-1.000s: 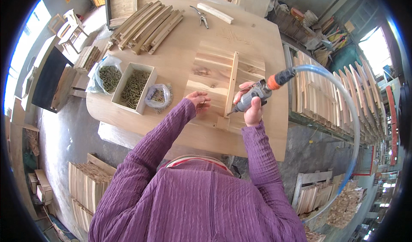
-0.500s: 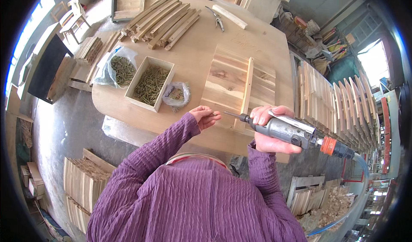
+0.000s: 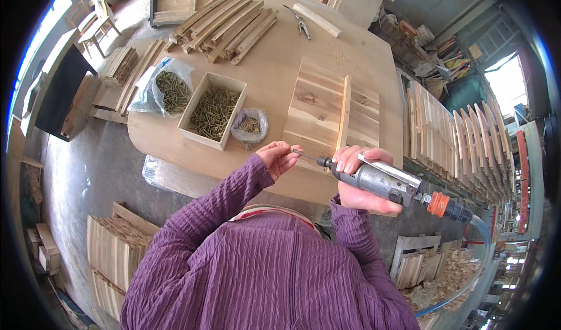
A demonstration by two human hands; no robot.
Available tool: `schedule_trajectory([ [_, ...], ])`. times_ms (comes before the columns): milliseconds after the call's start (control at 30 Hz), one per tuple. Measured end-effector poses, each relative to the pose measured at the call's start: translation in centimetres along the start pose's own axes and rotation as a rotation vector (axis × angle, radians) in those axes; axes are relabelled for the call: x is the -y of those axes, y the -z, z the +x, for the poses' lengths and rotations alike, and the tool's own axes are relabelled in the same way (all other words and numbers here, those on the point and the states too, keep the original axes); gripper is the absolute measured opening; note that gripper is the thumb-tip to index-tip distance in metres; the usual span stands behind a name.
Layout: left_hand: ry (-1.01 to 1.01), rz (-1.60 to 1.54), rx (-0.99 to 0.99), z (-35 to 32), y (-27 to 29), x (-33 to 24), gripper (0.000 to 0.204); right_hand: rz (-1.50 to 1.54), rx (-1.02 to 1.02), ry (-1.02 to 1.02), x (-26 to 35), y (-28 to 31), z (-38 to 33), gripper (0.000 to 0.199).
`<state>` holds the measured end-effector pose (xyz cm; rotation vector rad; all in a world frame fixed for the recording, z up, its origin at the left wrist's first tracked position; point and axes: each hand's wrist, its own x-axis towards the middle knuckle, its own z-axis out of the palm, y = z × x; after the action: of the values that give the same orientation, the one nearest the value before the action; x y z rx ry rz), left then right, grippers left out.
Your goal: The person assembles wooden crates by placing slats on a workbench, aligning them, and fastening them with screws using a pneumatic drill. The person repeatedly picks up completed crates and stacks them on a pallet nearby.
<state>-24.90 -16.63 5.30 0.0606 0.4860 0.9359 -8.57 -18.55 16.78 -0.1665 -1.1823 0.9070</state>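
My right hand [image 3: 367,181] is wrapped round a grey pneumatic screwdriver [image 3: 388,181] with an orange hose coupling. Its thin bit points left and meets the fingertips of my left hand [image 3: 278,159]. Those fingers pinch a small screw [image 3: 294,150] at the bit's tip, mostly hidden by the fingers. Just beyond both hands lies a flat wooden panel [image 3: 312,111] on the table, with a narrow batten [image 3: 345,111] across it. Left of the panel are an open wooden box of screws [image 3: 211,112], a small bag of short fasteners [image 3: 250,125] and a larger plastic bag of screws [image 3: 169,90].
On the round-cornered table [image 3: 263,84] lie a pile of wooden strips [image 3: 225,26], locking pliers [image 3: 302,27] and a loose wood strip [image 3: 317,20]. A clear air hose [image 3: 484,254] trails down at right. Slatted wooden frames [image 3: 444,125] stand right of the table.
The screwdriver and my right hand have shifted left, bringing the bit from just short of my left fingertips to meet them. The view has tilted slightly.
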Motion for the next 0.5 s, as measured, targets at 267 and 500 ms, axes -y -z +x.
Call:
schedule_trajectory([
  [267, 0.007, 0.067, -0.098, -1.0, -1.6, 0.8, 0.019, -0.116, -0.042, 0.026, -0.4, 0.2, 0.4, 0.092],
  [500, -0.475, 1.617, -0.383, 1.4, 3.6, -5.1, 0.019, -0.086, -0.006, 0.09, 1.5, 2.2, 1.7, 0.091],
])
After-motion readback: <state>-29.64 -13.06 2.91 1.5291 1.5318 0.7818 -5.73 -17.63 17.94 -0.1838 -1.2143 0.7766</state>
